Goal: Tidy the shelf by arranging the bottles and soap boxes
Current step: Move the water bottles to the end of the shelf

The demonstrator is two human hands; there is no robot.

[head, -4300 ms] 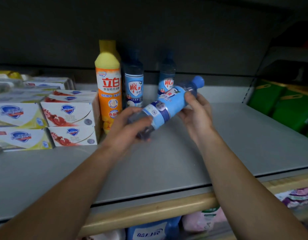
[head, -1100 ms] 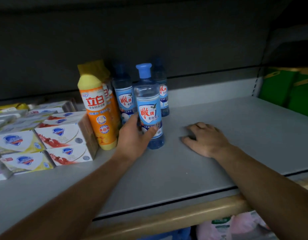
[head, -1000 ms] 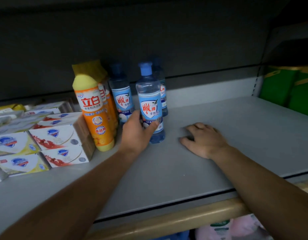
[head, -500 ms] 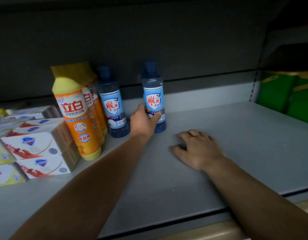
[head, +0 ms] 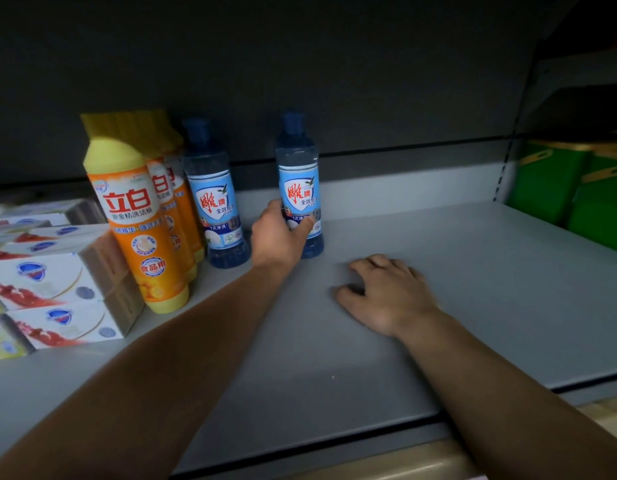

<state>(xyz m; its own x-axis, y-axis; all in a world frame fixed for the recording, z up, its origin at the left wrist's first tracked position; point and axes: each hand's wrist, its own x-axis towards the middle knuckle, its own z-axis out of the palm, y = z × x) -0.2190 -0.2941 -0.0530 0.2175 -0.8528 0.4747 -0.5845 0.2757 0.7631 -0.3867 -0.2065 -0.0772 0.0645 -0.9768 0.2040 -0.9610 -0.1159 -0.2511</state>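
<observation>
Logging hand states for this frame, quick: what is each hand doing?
Left hand: gripping the upright blue bottle low on its body.
Right hand: holding nothing, resting on the shelf, fingers loosely curled.

L hand [head: 277,233] fingers curled, R hand [head: 386,294] resting palm-down.

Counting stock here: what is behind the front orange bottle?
Behind the front orange bottle stand at least two more orange bottles in a row toward the back wall. Only strips of their labels and yellow tops show; anything further back is covered.
</observation>
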